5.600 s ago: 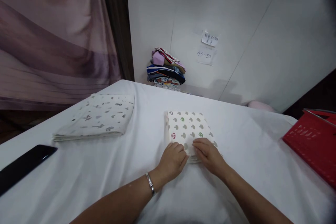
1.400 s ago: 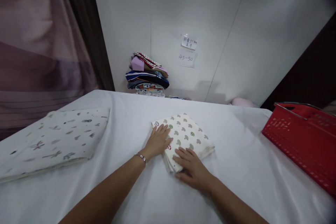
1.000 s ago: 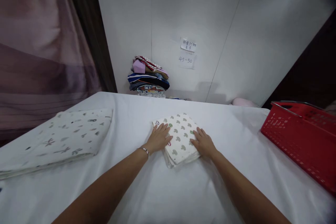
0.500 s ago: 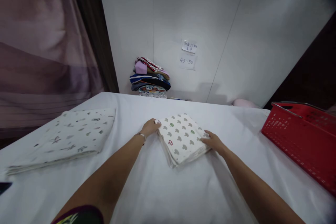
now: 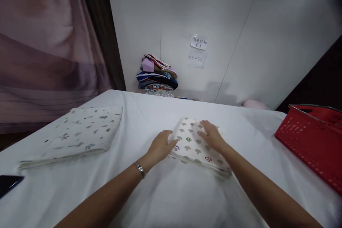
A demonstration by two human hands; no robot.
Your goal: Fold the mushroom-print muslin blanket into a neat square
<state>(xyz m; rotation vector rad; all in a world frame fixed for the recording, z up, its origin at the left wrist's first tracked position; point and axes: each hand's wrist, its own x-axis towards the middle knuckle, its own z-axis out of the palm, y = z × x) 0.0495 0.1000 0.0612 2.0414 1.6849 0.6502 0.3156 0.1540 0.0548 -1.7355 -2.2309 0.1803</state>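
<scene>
A folded white cloth with a mushroom print point(image 5: 192, 145) lies in front of me on the white-covered table. My left hand point(image 5: 161, 146), wearing a metal bracelet at the wrist, is at the cloth's left edge with thumb and fingers apart. Over the cloth's upper right part rests my right hand point(image 5: 211, 135), fingers stretched out and palm down. Part of the cloth is hidden beneath it. A larger folded white cloth with a grey plant-like print point(image 5: 80, 133) lies farther left.
A red plastic basket point(image 5: 312, 142) with a metal handle stands at the right. Against the wall is a pile of folded fabrics point(image 5: 157, 76). Handwritten paper notes point(image 5: 197, 58) hang above the table. A dark flat object point(image 5: 9, 183) lies at the left edge.
The mushroom-print cloth has turned on the table and sits slightly farther right. My right hand has moved from its right edge onto its top; my left hand has shifted right and nearer.
</scene>
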